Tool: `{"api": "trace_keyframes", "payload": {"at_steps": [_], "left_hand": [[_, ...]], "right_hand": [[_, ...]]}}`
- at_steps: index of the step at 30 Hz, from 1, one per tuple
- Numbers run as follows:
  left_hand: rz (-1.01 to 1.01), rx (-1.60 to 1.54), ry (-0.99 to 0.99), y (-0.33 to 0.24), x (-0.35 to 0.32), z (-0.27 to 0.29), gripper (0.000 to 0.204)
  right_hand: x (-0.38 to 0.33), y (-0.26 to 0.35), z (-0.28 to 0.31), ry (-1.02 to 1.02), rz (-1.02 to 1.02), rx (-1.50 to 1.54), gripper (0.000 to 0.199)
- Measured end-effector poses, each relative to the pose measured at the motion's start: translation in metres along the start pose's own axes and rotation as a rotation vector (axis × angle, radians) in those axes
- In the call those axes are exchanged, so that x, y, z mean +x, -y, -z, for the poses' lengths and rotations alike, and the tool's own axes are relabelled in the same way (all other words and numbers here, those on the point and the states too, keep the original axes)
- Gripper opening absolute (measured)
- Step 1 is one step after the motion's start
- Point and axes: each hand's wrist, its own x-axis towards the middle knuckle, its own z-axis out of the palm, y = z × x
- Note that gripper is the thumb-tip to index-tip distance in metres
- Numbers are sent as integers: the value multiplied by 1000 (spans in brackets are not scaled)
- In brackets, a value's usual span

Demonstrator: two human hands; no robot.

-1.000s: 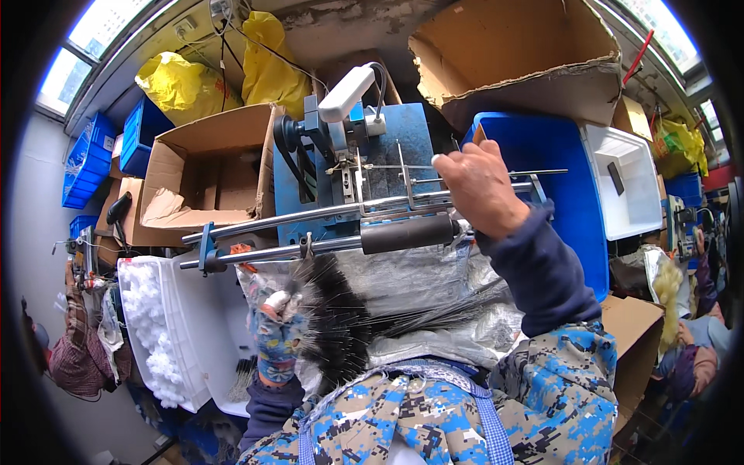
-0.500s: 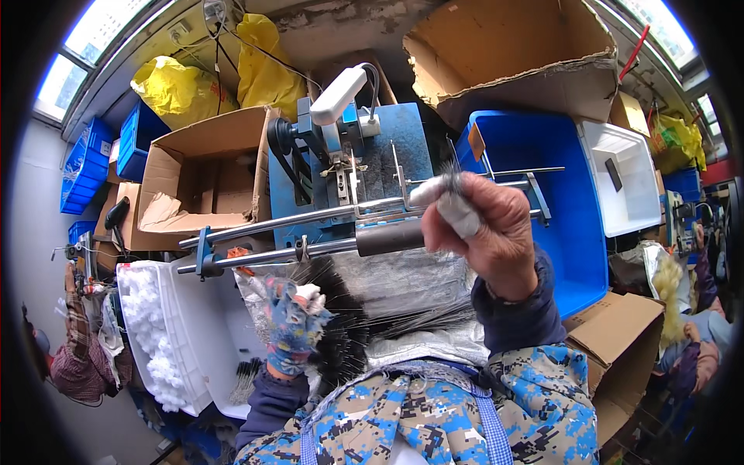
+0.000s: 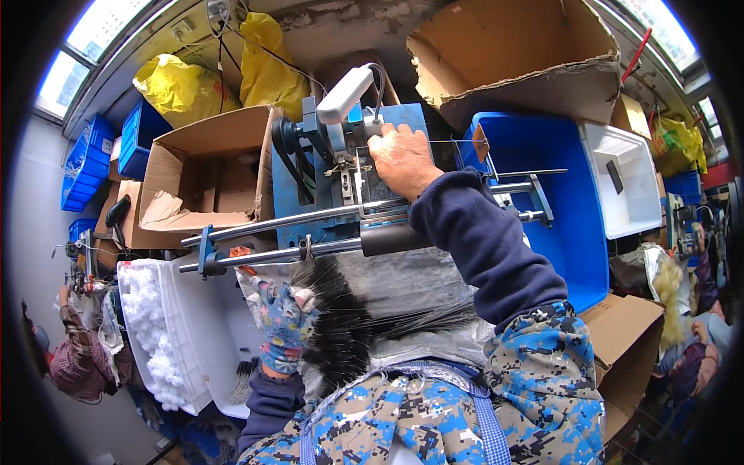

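Observation:
My right hand (image 3: 403, 161) reaches over the blue bench machine (image 3: 288, 203), its fingers bent and close together beside the metal work plate. The fingertips point down and away, so what they hold, if anything, is hidden. My left hand (image 3: 285, 325), in a patterned, worn glove, is closed at the left edge of a thick bundle of black bristles (image 3: 335, 322). The bristles fan out from beside its fingers over a silvery sheet (image 3: 411, 283) in front of me. More loose bristles lie across that sheet to the right.
Two metal rails (image 3: 271, 260) with a dark sleeve cross in front of the machine. A white tub (image 3: 221, 341) stands left, with white fluffy tufts (image 3: 147, 333) beside it. A blue bin (image 3: 577, 209) is at right, a cardboard box (image 3: 190, 143) at left. Other people work at both sides.
My right hand has moved forward and left, from above the rails with a small dark tuft to the machine's work plate. My left hand has shifted slightly left; more of the black bundle shows.

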Motion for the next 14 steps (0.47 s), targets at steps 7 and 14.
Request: {"api": "trace_keyframes", "payload": {"at_steps": [7, 14], "left_hand": [[-318, -68, -26, -59, 27, 23, 33], [-283, -83, -8, -58, 21, 18, 33]], "right_hand": [[-3, -1, 2, -11, -8, -25, 13], [6, -13, -17, 82, -26, 186, 16]]}}
